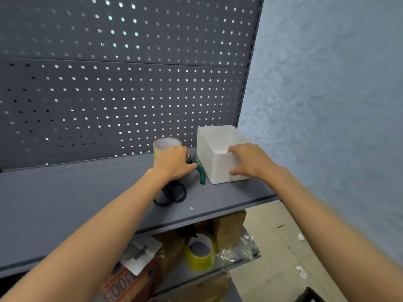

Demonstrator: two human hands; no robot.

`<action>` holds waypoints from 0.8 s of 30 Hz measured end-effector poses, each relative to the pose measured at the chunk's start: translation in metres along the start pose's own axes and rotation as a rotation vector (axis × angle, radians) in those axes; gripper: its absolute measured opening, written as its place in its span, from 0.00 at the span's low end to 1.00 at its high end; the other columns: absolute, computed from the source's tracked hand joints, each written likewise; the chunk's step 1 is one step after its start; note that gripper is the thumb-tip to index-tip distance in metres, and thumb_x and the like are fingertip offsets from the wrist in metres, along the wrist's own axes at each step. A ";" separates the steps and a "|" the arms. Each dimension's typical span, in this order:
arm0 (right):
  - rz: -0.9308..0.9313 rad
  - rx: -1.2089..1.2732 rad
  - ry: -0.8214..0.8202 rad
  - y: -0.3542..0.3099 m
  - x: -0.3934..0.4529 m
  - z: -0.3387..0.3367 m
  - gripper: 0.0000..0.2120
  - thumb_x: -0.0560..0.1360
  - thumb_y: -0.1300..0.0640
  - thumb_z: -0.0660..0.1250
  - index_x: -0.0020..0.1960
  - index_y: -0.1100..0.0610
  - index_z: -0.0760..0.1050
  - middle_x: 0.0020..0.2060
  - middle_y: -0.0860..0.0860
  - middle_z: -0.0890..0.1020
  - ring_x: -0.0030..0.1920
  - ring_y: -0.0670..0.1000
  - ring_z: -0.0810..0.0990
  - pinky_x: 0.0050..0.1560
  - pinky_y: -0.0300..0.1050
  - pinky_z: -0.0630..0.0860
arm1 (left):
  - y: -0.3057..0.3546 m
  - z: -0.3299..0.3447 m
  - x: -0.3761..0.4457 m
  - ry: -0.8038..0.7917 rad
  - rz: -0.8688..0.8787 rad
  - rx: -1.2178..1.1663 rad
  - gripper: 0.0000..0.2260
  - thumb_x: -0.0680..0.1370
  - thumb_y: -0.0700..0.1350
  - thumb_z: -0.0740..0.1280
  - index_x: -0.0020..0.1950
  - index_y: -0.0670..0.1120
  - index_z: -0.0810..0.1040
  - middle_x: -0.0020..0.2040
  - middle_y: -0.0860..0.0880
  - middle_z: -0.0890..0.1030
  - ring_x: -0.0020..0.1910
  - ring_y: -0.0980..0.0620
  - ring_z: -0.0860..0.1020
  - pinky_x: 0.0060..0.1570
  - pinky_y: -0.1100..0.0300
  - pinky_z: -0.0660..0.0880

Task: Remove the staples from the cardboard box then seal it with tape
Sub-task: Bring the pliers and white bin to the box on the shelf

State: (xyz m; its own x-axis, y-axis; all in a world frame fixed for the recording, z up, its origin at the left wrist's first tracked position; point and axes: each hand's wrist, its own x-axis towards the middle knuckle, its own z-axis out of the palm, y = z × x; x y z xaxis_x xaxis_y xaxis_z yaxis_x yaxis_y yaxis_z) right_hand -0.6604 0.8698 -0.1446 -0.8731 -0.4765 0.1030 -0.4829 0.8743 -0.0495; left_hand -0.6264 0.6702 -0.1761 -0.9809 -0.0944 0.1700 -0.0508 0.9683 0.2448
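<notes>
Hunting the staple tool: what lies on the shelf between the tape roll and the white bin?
In the head view, the left hand and a green-handled tool lie between the tape roll and white bin.

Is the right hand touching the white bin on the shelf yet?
Touching. The head view shows the right hand on the white bin's near corner, fingers hooked over its rim and thumb against its front wall.

clear tape roll (166, 147) | upright at shelf back | green-handled pliers (199, 171) | flat beside it

Two bare forearms, left hand (172, 163), right hand (253, 161), no sleeves
</notes>
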 end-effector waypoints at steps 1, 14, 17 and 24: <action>-0.022 -0.002 -0.007 0.004 0.002 0.001 0.18 0.69 0.55 0.70 0.57 0.59 0.73 0.52 0.55 0.79 0.52 0.57 0.76 0.45 0.46 0.67 | 0.004 0.005 0.000 -0.027 -0.031 -0.006 0.18 0.75 0.56 0.65 0.53 0.42 0.73 0.50 0.44 0.78 0.49 0.43 0.75 0.48 0.53 0.71; -0.214 -0.021 0.055 0.022 0.012 0.006 0.13 0.73 0.55 0.68 0.54 0.59 0.73 0.52 0.54 0.78 0.52 0.57 0.75 0.41 0.45 0.65 | 0.025 0.037 0.019 -0.225 -0.359 -0.031 0.37 0.68 0.68 0.66 0.59 0.36 0.73 0.61 0.37 0.71 0.62 0.37 0.66 0.59 0.48 0.67; -0.236 -0.013 0.086 0.026 0.012 0.007 0.11 0.72 0.56 0.68 0.52 0.58 0.72 0.49 0.54 0.78 0.50 0.58 0.75 0.39 0.45 0.64 | 0.026 0.042 0.019 -0.158 -0.385 -0.113 0.34 0.66 0.66 0.68 0.54 0.37 0.72 0.54 0.41 0.74 0.60 0.38 0.69 0.52 0.51 0.68; -0.263 0.019 0.116 0.031 0.011 0.003 0.09 0.72 0.57 0.68 0.47 0.58 0.70 0.47 0.54 0.78 0.49 0.58 0.75 0.39 0.45 0.62 | 0.028 0.036 0.018 -0.050 -0.351 -0.309 0.26 0.65 0.56 0.74 0.45 0.33 0.75 0.40 0.37 0.75 0.45 0.39 0.76 0.37 0.50 0.73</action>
State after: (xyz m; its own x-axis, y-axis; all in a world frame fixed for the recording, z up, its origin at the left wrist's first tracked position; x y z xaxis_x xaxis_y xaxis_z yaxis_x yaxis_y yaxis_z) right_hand -0.6857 0.8915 -0.1476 -0.7049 -0.6717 0.2281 -0.6938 0.7197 -0.0249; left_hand -0.6519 0.7037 -0.2010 -0.9227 -0.3851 -0.0185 -0.3303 0.7647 0.5532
